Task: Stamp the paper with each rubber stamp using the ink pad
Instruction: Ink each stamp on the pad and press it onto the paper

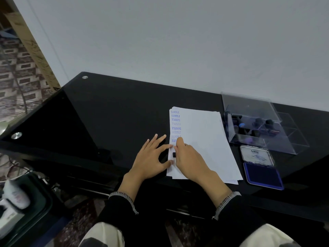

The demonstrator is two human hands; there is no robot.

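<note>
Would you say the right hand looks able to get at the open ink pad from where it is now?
Probably yes. The ink pad lies open on the table to the right of the paper, with only flat sheet between it and the right hand. That hand is busy, though, pressing a small black stamp onto the paper.

stamp [174,154] mostly hidden under right hand [189,158]; last print half covered

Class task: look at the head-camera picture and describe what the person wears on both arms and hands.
Both arms are in black long sleeves. The left sleeve and the right sleeve each end in a cuff with speckled grey-and-white trim, its edge frayed. The left hand and the right hand are bare: no gloves, rings or watch show.
</note>
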